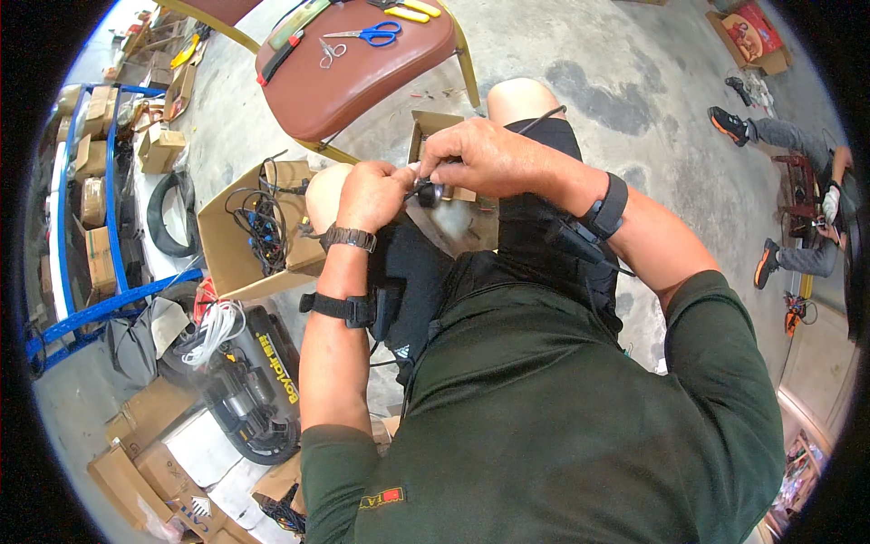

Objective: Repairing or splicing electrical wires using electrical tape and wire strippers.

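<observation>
Above my lap my two hands meet at a small dark round part with a shiny silver face (433,193); its exact kind cannot be made out. My left hand (373,192) is closed, its thumb and fingers pinching the left side of that part. From the right, my right hand (469,156) pinches it too, with curled fingertips touching close to the left ones. The fingers partly hide what they grip. Left of my knee stands an open cardboard box (222,231) with a tangle of black cables (263,231).
Ahead stands a brown chair (362,86) bearing blue-handled scissors (379,34), small snips (332,53), a red-black cutter (283,59) and yellow-handled pliers (410,9). Blue shelving (111,172) and a black air compressor (249,390) are left. Another person (820,195) sits far right.
</observation>
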Action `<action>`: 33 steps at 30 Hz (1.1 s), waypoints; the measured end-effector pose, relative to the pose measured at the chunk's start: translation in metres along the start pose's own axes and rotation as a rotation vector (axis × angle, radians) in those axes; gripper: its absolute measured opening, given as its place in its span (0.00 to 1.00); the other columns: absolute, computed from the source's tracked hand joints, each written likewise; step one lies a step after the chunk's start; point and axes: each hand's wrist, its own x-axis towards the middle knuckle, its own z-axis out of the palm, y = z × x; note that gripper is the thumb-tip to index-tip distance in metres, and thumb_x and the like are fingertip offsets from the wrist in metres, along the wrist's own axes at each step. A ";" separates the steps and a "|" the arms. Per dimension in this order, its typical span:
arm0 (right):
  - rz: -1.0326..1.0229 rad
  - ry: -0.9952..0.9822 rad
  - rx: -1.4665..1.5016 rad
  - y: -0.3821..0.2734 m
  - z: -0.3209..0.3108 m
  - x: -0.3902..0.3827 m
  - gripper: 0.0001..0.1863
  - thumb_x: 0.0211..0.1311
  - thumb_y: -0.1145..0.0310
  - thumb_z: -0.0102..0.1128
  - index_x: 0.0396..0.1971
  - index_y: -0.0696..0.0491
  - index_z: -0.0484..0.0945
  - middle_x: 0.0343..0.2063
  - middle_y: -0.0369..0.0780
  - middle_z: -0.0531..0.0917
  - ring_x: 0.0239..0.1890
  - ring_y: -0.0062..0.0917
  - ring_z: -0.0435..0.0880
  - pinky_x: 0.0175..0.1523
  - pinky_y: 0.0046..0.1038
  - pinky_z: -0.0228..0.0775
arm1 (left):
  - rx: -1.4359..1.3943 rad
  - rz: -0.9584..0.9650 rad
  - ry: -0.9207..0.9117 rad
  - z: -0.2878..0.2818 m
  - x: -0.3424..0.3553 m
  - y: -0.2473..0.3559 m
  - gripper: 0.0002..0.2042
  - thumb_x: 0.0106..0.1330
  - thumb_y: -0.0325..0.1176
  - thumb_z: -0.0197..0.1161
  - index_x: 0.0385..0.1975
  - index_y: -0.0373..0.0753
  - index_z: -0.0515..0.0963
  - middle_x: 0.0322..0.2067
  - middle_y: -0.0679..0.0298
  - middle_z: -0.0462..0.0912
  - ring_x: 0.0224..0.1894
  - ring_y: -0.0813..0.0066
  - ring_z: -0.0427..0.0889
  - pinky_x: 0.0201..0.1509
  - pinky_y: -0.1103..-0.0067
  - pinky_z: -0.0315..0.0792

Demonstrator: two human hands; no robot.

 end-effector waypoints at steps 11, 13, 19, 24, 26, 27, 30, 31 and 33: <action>0.078 -0.073 -0.036 -0.004 -0.011 0.003 0.07 0.60 0.72 0.59 0.37 0.58 0.81 0.32 0.44 0.84 0.38 0.34 0.84 0.46 0.31 0.74 | -0.320 0.307 0.070 -0.006 -0.046 0.006 0.06 0.62 0.29 0.67 0.32 0.32 0.83 0.21 0.73 0.77 0.24 0.88 0.69 0.27 0.85 0.65; 0.078 -0.060 -0.054 -0.006 -0.009 0.003 0.06 0.60 0.73 0.60 0.36 0.57 0.81 0.32 0.44 0.84 0.38 0.35 0.83 0.46 0.32 0.73 | -0.228 0.361 0.144 -0.008 -0.047 0.011 0.06 0.61 0.28 0.67 0.32 0.32 0.83 0.21 0.73 0.77 0.24 0.88 0.69 0.28 0.85 0.65; -0.150 0.122 -0.056 -0.030 0.007 -0.029 0.13 0.57 0.73 0.63 0.43 0.55 0.78 0.40 0.46 0.80 0.48 0.42 0.78 0.53 0.37 0.70 | -0.394 0.411 0.193 -0.009 -0.039 0.004 0.05 0.61 0.27 0.67 0.32 0.31 0.82 0.22 0.73 0.77 0.25 0.87 0.69 0.28 0.85 0.65; 0.117 0.134 0.186 0.015 0.030 -0.036 0.31 0.65 0.65 0.63 0.65 0.55 0.64 0.62 0.50 0.69 0.66 0.38 0.67 0.68 0.33 0.59 | -0.435 0.385 0.145 -0.011 -0.043 0.010 0.05 0.62 0.26 0.67 0.32 0.31 0.82 0.22 0.74 0.75 0.24 0.88 0.68 0.27 0.86 0.64; 0.172 0.118 0.679 0.020 0.033 -0.023 0.31 0.66 0.64 0.62 0.66 0.56 0.65 0.66 0.51 0.65 0.69 0.36 0.63 0.67 0.34 0.61 | -0.483 0.389 0.102 -0.011 -0.042 0.009 0.05 0.62 0.26 0.67 0.33 0.31 0.82 0.22 0.75 0.74 0.24 0.88 0.67 0.27 0.85 0.64; 0.152 0.167 0.605 0.021 0.033 -0.021 0.26 0.67 0.63 0.62 0.61 0.57 0.71 0.67 0.50 0.63 0.70 0.34 0.61 0.64 0.34 0.64 | -0.483 0.388 0.101 -0.013 -0.043 0.010 0.05 0.62 0.26 0.67 0.33 0.31 0.82 0.22 0.75 0.74 0.24 0.88 0.67 0.27 0.85 0.64; 0.154 0.148 0.813 0.018 0.036 -0.011 0.20 0.65 0.64 0.63 0.54 0.57 0.78 0.66 0.50 0.64 0.70 0.30 0.61 0.62 0.31 0.66 | -0.491 0.327 0.076 -0.019 -0.045 0.015 0.05 0.63 0.27 0.66 0.33 0.31 0.82 0.22 0.75 0.75 0.25 0.88 0.68 0.28 0.86 0.64; 0.141 0.192 0.820 0.020 0.042 -0.009 0.14 0.64 0.66 0.64 0.46 0.57 0.83 0.64 0.46 0.68 0.67 0.27 0.64 0.60 0.28 0.67 | -0.530 0.316 0.038 -0.020 -0.045 0.016 0.05 0.64 0.27 0.66 0.33 0.31 0.82 0.23 0.75 0.76 0.25 0.88 0.68 0.28 0.86 0.64; 0.146 0.198 0.839 0.024 0.047 -0.007 0.13 0.63 0.67 0.64 0.44 0.57 0.83 0.62 0.45 0.70 0.64 0.25 0.67 0.59 0.27 0.67 | -0.569 0.306 0.000 -0.022 -0.046 0.019 0.06 0.64 0.28 0.65 0.33 0.31 0.82 0.23 0.74 0.77 0.25 0.88 0.69 0.28 0.87 0.64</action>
